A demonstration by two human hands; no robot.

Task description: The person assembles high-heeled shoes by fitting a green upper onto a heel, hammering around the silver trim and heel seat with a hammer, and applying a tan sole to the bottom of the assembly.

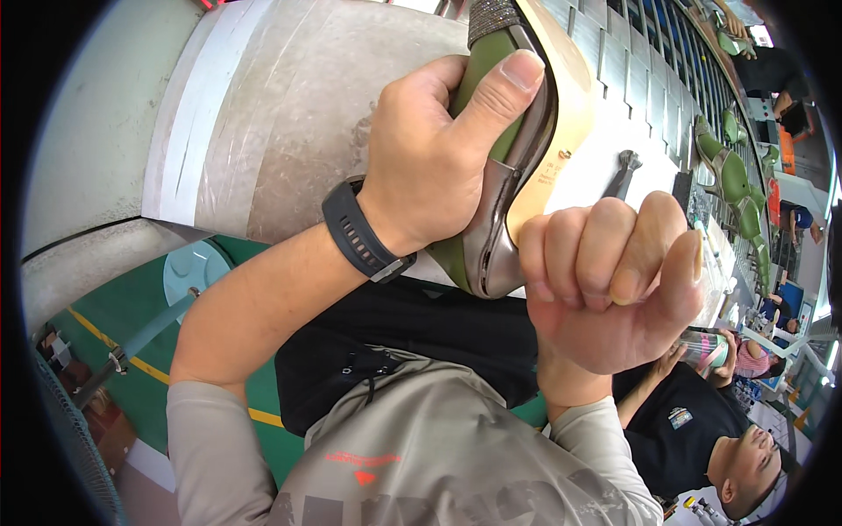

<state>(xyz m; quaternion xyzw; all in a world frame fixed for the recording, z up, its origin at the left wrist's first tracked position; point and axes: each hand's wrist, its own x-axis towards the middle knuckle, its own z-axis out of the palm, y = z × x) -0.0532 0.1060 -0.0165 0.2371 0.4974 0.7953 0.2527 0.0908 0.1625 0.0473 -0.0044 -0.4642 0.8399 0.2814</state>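
Note:
My left hand, with a dark watch on its wrist, is closed round a green high-heeled shoe. Its thumb presses along the shoe's side, and the other fingers go behind it. Metallic bronze trim, a glittering band near the top of the picture and a tan sole show on the shoe. At the heel end, my right hand is curled with its palm side up, its fingers wrapped against the shoe. Those fingers hide the heel's lower part. Beyond them, a dark-handled tool with a metal head lies on the white surface.
A worn, pale padded surface extends behind my left arm. Metal conveyor slats run at the upper right, with several green shoes past them. Near my right elbow, a person in black holds a container. A fan guard stands lower left.

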